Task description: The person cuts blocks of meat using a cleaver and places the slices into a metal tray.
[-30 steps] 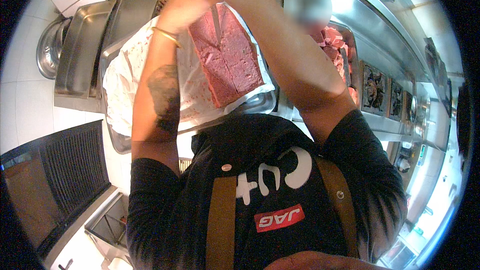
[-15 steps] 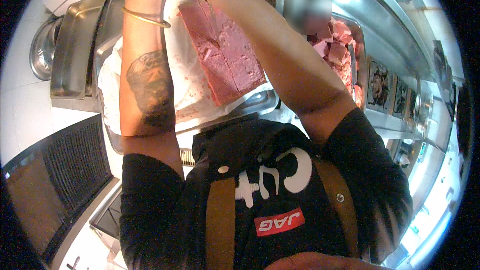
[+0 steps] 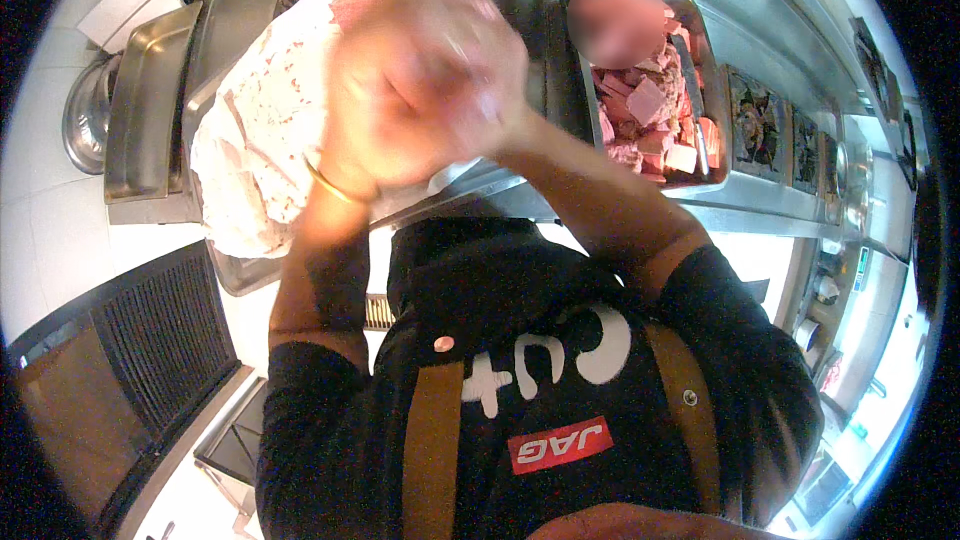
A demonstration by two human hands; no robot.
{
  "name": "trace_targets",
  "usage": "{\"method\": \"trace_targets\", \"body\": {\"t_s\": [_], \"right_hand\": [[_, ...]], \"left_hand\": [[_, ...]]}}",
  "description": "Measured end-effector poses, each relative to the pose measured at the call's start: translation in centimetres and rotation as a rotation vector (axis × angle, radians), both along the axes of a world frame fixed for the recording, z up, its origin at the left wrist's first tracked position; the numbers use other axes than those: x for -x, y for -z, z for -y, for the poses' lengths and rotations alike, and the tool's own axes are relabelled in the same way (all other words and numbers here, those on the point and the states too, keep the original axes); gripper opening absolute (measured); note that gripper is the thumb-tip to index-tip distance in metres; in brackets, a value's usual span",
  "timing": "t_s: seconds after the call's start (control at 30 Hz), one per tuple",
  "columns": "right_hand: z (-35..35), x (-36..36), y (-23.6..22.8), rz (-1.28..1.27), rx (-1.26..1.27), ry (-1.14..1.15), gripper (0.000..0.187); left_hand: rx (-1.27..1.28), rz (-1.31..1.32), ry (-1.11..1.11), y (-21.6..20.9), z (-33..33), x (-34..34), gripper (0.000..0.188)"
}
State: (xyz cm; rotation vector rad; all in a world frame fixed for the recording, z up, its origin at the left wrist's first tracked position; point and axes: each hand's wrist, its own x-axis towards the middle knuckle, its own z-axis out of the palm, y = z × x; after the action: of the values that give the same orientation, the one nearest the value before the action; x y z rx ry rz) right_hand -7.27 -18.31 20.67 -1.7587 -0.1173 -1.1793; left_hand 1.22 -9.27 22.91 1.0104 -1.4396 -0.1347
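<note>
White tiled floor [image 3: 40, 230], steel counter [image 3: 760, 215] under bright light, a dark grate [image 3: 150, 340] at left.

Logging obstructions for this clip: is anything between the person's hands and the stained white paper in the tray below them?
Nothing visible. The left hand and right hand, blurred and pressed together, overlap the stained white paper lying in the steel tray. No object shows between them, but the hands hide whatever lies directly beneath.

A steel pan [image 3: 150, 90] lies left; a black grill [image 3: 150, 340] sits below it.
</note>
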Motion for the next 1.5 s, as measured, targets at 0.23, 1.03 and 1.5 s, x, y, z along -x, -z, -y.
{"method": "trace_targets", "body": {"t_s": [0.23, 1.03, 1.5], "right_hand": [[-2.4, 14.1, 10.2, -0.133, 0.015, -0.004, 0.014], [1.9, -11.6, -7.1, -0.392, -0.283, -0.149, 0.045], [7.7, -13.4, -14.9, -0.047, 0.162, -0.499, 0.048]], "left_hand": [[-0.158, 0.043, -0.018, 5.9, -3.7, 12.6, 0.033], [-0.303, 0.151, -0.562, 6.1, 4.9, -9.2, 0.027], [-0.257, 0.718, -0.765, 5.7, 2.8, -15.9, 0.036]]}}
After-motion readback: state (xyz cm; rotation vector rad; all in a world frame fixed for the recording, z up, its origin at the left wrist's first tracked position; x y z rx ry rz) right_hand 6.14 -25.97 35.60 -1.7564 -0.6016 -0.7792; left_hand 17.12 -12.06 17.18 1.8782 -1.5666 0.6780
